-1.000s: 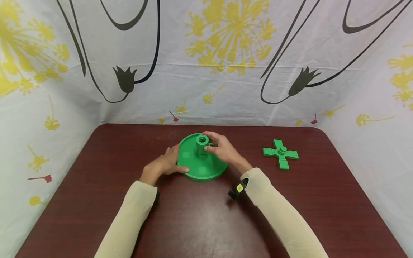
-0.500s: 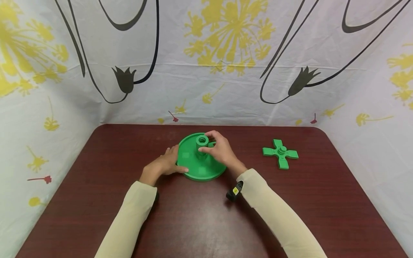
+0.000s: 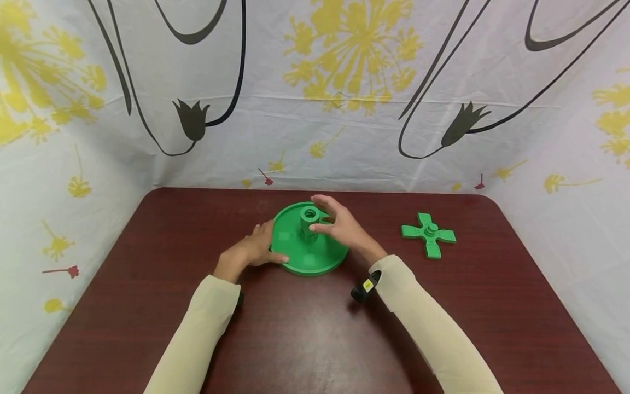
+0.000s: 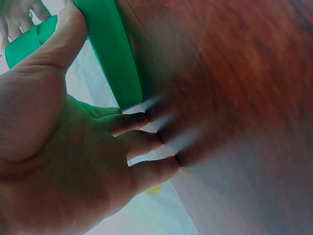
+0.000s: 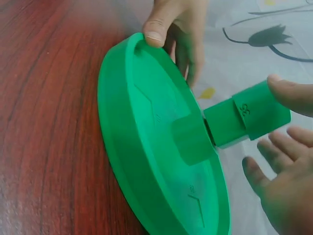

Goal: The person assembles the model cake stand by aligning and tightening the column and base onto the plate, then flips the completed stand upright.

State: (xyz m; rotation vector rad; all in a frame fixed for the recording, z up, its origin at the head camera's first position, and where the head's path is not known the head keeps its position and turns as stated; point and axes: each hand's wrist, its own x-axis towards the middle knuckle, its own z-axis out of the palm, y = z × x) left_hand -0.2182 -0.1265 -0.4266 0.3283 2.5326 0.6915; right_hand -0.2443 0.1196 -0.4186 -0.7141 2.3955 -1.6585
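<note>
- Behind and to both sides of the table, we see a pale cloth printed with yellow flower heads, dark curving stems and small red sprigs.
- Below it spreads the dark red-brown table, its surface glossy towards the near side.
- Two cream sleeves reach in over it, the left sleeve and the right sleeve.
- The green disc, with a raised rim, lies flat on the table towards the far edge, between the two hands.
- The left hand grips the disc's left edge: we see the thumb over the rim, the fingers along the outer side and some fingertips down on the table.
- The right hand is parted around the post; its thumb lies against the upper part, while the other fingers stand spread, off the surface.
- Well to the right of the disc, we find a green four-armed cross lying flat, a round stub rising from its middle.
- That post is green too, upright at the disc's centre, with a hollow opening on top and a small raised marking we cannot read surely.
- A black device with a yellow patch sits at the right cuff.
</note>
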